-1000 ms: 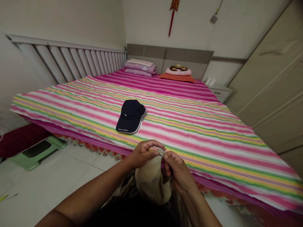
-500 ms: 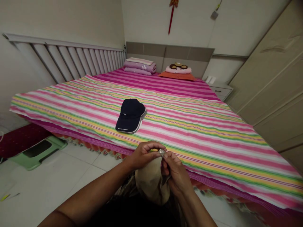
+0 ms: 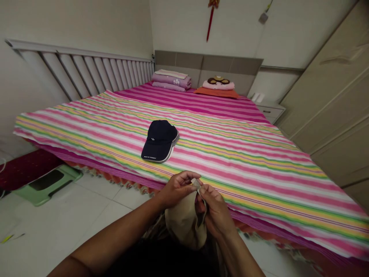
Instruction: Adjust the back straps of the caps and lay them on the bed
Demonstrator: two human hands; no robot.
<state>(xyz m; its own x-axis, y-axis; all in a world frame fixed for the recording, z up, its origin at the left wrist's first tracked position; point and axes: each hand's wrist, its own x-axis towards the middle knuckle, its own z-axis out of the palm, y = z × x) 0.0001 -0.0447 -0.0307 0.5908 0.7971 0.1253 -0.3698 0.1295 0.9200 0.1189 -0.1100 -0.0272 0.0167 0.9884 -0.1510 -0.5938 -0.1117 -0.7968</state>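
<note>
A beige cap (image 3: 181,225) hangs below my two hands, close to my body, its opening toward the right. My left hand (image 3: 176,189) pinches the end of the cap's strap, where a small silvery buckle or clasp (image 3: 196,184) shows between the fingertips. On the other side of it, my right hand (image 3: 215,209) is closed on the strap and the cap's edge. Some of the right fingers are hidden behind the fabric. Beyond my hands, a navy cap (image 3: 160,140) with a white-edged brim lies on the striped bed sheet (image 3: 230,161).
Folded lilac bedding (image 3: 171,80) and a pink pillow stack (image 3: 219,86) sit by the headboard (image 3: 188,63). A green stool (image 3: 42,194) stands on the tiled floor at left. On the right are a nightstand (image 3: 271,111) and a wardrobe (image 3: 325,104).
My fingers have shifted slightly at the buckle, and more of the strap end shows above the fingertips. The beige cap's opening has turned a little. The navy cap has stayed put.
</note>
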